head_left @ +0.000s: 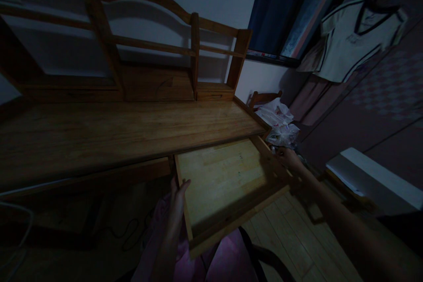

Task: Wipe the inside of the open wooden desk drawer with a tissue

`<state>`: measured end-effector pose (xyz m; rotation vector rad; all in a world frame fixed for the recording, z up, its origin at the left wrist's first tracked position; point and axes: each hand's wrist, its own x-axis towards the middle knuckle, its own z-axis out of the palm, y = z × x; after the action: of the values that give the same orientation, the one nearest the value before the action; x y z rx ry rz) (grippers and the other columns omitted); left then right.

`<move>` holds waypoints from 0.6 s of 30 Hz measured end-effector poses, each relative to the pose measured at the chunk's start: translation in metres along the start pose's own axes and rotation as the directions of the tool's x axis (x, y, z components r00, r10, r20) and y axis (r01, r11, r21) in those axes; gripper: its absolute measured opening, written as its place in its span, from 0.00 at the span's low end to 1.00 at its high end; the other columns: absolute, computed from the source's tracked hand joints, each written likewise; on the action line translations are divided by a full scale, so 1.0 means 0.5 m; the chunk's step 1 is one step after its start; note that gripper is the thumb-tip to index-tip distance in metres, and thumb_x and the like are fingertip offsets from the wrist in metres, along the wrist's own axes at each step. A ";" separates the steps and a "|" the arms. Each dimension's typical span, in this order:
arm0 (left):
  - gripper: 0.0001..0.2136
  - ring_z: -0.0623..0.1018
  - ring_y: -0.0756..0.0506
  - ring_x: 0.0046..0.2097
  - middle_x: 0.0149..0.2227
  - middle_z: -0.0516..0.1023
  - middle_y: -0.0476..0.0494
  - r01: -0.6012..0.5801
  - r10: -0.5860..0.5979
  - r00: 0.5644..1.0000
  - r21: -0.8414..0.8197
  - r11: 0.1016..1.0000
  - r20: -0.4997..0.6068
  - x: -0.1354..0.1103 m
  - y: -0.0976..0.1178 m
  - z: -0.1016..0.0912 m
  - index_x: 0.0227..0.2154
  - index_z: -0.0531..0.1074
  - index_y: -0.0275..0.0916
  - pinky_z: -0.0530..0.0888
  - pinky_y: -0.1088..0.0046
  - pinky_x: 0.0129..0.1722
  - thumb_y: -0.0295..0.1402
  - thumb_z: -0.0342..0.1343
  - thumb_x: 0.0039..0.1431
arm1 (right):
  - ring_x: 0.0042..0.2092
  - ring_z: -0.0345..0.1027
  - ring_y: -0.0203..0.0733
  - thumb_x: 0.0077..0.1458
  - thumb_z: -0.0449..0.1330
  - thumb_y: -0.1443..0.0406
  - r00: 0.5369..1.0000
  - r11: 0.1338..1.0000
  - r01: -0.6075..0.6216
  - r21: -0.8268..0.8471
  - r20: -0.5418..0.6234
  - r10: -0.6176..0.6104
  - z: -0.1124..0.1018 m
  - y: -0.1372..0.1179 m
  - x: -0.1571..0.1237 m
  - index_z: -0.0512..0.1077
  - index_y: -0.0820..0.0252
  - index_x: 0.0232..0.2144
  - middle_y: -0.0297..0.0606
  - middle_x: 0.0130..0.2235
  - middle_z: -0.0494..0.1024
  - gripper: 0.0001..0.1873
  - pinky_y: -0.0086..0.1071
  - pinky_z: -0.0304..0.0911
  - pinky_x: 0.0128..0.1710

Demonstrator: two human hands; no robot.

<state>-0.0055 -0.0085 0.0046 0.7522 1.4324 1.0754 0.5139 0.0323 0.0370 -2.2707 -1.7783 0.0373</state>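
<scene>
A wooden drawer (221, 180) juts out, tilted, from under the front edge of the wooden desk (139, 128). Its pale bottom panel shows, with a few dark marks. My left hand (178, 191) grips the drawer's left side wall, thumb over the top edge and fingers outside. At the right side wall, my right hand (289, 159) is closed with curled fingers against the outer face; its fingertips are dim and partly hidden. The drawer's front rail is above my lap.
A shelf hutch (193, 53) with small drawers stands on the desk. Plastic bags (276, 114) are piled right of it. A white box-like object (380, 180) sits at right. A white shirt (350, 39) hangs above. Below, a dark curved chair arm (274, 260) and a cable (128, 233) show.
</scene>
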 end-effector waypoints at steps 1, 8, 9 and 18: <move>0.28 0.77 0.38 0.53 0.52 0.78 0.42 0.009 -0.009 1.000 -0.009 1.000 0.001 -0.004 0.008 0.003 0.61 0.63 0.46 0.73 0.61 0.52 0.43 0.57 0.57 | 0.37 0.75 0.45 0.49 0.58 0.62 1.000 1.000 -0.005 0.002 -0.005 0.005 0.001 0.000 0.001 0.77 0.58 0.29 0.42 0.34 0.83 0.08 0.27 0.60 0.32; 0.30 0.77 0.38 0.53 0.50 0.78 0.43 -0.018 0.018 1.000 -0.035 0.999 0.006 -0.001 -0.002 0.005 0.62 0.62 0.47 0.73 0.63 0.53 0.42 0.58 0.57 | 0.34 0.75 0.44 0.48 0.61 0.60 0.998 0.998 -0.040 0.043 -0.046 0.042 0.006 -0.005 0.004 0.77 0.58 0.30 0.40 0.31 0.82 0.09 0.28 0.61 0.30; 0.30 0.77 0.38 0.53 0.50 0.79 0.43 -0.019 0.019 1.000 -0.030 0.999 0.005 0.003 -0.013 0.002 0.62 0.62 0.47 0.74 0.62 0.53 0.43 0.58 0.57 | 0.35 0.75 0.44 0.48 0.61 0.60 0.998 0.998 -0.041 0.053 -0.053 0.044 0.006 -0.006 0.004 0.77 0.58 0.33 0.40 0.33 0.83 0.10 0.28 0.62 0.31; 0.29 0.78 0.37 0.51 0.49 0.79 0.42 -0.029 0.029 0.999 -0.012 0.999 -0.016 0.007 -0.014 0.006 0.62 0.62 0.47 0.75 0.61 0.50 0.43 0.58 0.57 | 0.38 0.78 0.48 0.52 0.59 0.57 0.995 0.990 -0.080 0.113 -0.058 0.087 0.011 -0.013 -0.002 0.81 0.57 0.38 0.41 0.35 0.84 0.16 0.30 0.65 0.32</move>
<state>-0.0023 -0.0076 -0.0030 0.7593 1.4304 1.1140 0.5065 0.0336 0.0328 -2.2415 -1.6083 0.0773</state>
